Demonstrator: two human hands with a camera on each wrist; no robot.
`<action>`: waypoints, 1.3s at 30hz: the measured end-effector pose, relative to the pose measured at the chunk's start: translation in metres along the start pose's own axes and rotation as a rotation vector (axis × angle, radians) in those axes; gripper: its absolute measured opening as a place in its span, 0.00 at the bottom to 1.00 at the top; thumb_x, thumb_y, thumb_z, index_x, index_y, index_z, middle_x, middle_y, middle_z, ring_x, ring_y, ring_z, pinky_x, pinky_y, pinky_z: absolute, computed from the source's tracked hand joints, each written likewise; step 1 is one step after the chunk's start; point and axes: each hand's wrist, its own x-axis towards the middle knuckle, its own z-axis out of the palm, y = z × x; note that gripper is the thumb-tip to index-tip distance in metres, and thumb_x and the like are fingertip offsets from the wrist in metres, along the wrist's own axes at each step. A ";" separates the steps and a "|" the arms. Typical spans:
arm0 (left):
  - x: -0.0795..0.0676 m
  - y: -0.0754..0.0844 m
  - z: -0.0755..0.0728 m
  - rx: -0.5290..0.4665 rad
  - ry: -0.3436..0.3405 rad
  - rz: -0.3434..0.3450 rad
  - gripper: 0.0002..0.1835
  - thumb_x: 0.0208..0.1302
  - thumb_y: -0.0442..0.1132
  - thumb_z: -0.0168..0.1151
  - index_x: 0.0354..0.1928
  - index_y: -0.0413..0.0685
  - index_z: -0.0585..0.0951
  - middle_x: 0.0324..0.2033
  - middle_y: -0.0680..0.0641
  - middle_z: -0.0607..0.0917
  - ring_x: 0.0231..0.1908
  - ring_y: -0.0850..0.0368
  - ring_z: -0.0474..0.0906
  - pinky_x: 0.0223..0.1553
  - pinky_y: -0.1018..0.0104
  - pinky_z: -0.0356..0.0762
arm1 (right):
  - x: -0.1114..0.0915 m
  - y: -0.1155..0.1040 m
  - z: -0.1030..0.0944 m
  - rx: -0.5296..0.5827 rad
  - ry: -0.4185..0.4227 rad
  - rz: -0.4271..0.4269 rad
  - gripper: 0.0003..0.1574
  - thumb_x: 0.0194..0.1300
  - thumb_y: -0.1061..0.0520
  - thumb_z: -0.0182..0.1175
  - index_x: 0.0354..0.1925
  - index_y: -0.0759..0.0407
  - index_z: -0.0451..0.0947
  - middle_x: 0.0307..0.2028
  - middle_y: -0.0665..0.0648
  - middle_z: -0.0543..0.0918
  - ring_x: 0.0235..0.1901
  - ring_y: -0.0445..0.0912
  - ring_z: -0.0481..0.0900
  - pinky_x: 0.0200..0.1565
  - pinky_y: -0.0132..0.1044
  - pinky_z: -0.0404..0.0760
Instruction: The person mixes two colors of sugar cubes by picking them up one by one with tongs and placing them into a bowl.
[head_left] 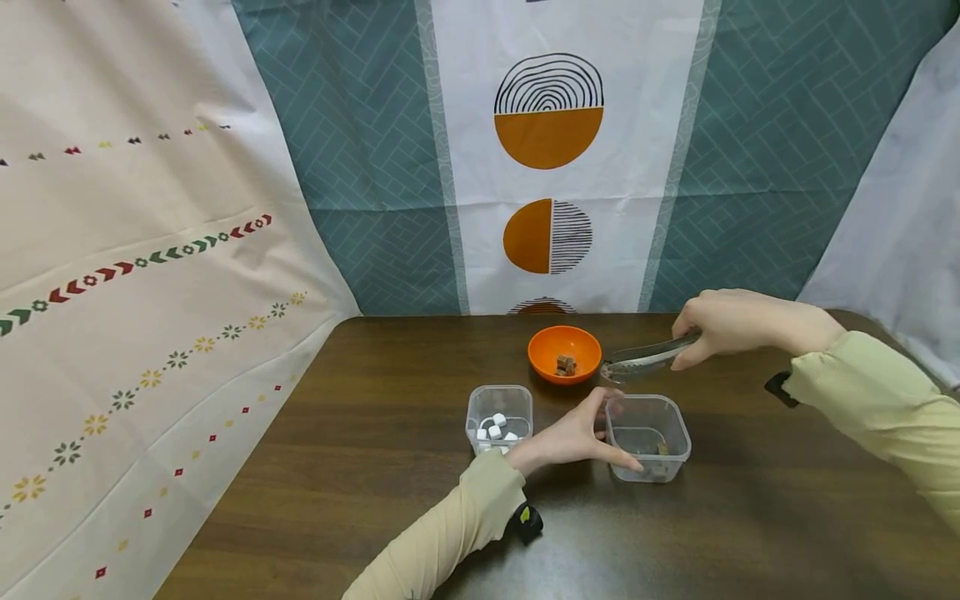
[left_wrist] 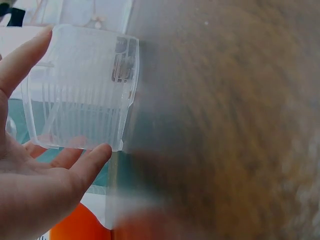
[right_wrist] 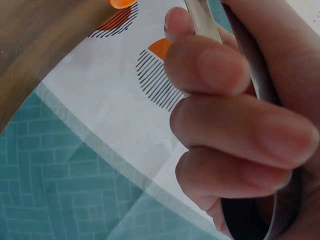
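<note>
My right hand (head_left: 731, 323) grips metal tongs (head_left: 648, 358), whose tips are between the orange bowl (head_left: 534, 360) and the right-hand clear plastic container (head_left: 678, 457). Whether anything sits between those tips, I cannot tell. Several small brown cubes (head_left: 566, 365) lie in the bowl. With thumb and fingers on opposite sides, my left hand (head_left: 573, 435) holds the right-hand container. A brownish piece (left_wrist: 122, 67) shows low inside it through the wall in the left wrist view. In the right wrist view, curled fingers (right_wrist: 220, 125) wrap the tongs' handle.
Left of my left hand stands another clear plastic container (head_left: 504, 392) with several white cubes (head_left: 495, 432) in it. All of these rest on a dark wooden table (head_left: 360, 467). A patterned curtain (head_left: 375, 167) hangs behind its far edge, and a cream printed cloth (head_left: 150, 333) is at the left.
</note>
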 end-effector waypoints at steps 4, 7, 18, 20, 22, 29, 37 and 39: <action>0.000 -0.001 -0.001 -0.007 -0.009 -0.001 0.40 0.48 0.34 0.70 0.61 0.53 0.58 0.54 0.51 0.67 0.53 0.58 0.64 0.46 0.72 0.68 | 0.014 0.001 0.000 0.035 -0.012 -0.017 0.19 0.52 0.41 0.64 0.17 0.49 0.72 0.10 0.44 0.63 0.09 0.37 0.59 0.16 0.32 0.60; -0.001 -0.001 -0.001 -0.013 -0.016 -0.001 0.39 0.49 0.33 0.69 0.61 0.53 0.58 0.54 0.52 0.67 0.53 0.59 0.64 0.46 0.72 0.68 | 0.024 0.001 0.000 0.045 -0.014 -0.014 0.19 0.53 0.43 0.64 0.17 0.50 0.72 0.10 0.44 0.63 0.08 0.38 0.60 0.17 0.33 0.61; 0.000 0.000 -0.002 -0.018 -0.023 0.007 0.40 0.48 0.32 0.69 0.61 0.53 0.57 0.54 0.53 0.66 0.53 0.61 0.64 0.47 0.71 0.67 | 0.051 0.009 0.009 0.019 0.009 0.010 0.19 0.53 0.46 0.65 0.15 0.51 0.69 0.08 0.45 0.62 0.08 0.38 0.60 0.16 0.33 0.59; -0.001 0.000 -0.002 -0.016 -0.019 0.004 0.40 0.49 0.33 0.69 0.61 0.53 0.57 0.54 0.54 0.66 0.53 0.61 0.64 0.47 0.71 0.67 | 0.056 0.011 0.012 0.001 0.029 0.009 0.23 0.52 0.47 0.65 0.13 0.51 0.65 0.09 0.44 0.59 0.08 0.38 0.58 0.16 0.32 0.56; -0.001 0.001 -0.002 -0.018 -0.020 0.001 0.40 0.49 0.33 0.69 0.61 0.52 0.57 0.54 0.53 0.66 0.53 0.60 0.64 0.47 0.71 0.67 | 0.061 0.012 0.015 -0.013 0.035 0.015 0.24 0.52 0.47 0.66 0.12 0.51 0.63 0.09 0.44 0.57 0.09 0.38 0.55 0.17 0.32 0.54; -0.001 0.001 -0.001 -0.013 -0.020 -0.006 0.39 0.50 0.34 0.69 0.61 0.53 0.57 0.55 0.51 0.66 0.54 0.60 0.63 0.47 0.72 0.67 | 0.070 0.014 0.023 -0.013 0.007 0.046 0.12 0.52 0.46 0.66 0.25 0.53 0.80 0.16 0.45 0.70 0.14 0.39 0.62 0.19 0.34 0.60; -0.001 0.001 -0.001 0.000 -0.008 -0.004 0.40 0.49 0.34 0.69 0.61 0.54 0.58 0.55 0.51 0.66 0.54 0.59 0.63 0.47 0.71 0.67 | 0.068 0.013 0.026 0.018 -0.015 0.067 0.19 0.52 0.44 0.65 0.34 0.57 0.81 0.21 0.48 0.75 0.15 0.40 0.67 0.20 0.36 0.67; -0.001 0.001 -0.001 -0.002 -0.008 -0.003 0.39 0.49 0.34 0.69 0.61 0.54 0.58 0.54 0.52 0.66 0.54 0.59 0.63 0.47 0.71 0.67 | 0.065 0.014 0.026 0.013 -0.004 0.060 0.19 0.52 0.43 0.65 0.32 0.57 0.81 0.20 0.46 0.73 0.15 0.40 0.65 0.20 0.36 0.66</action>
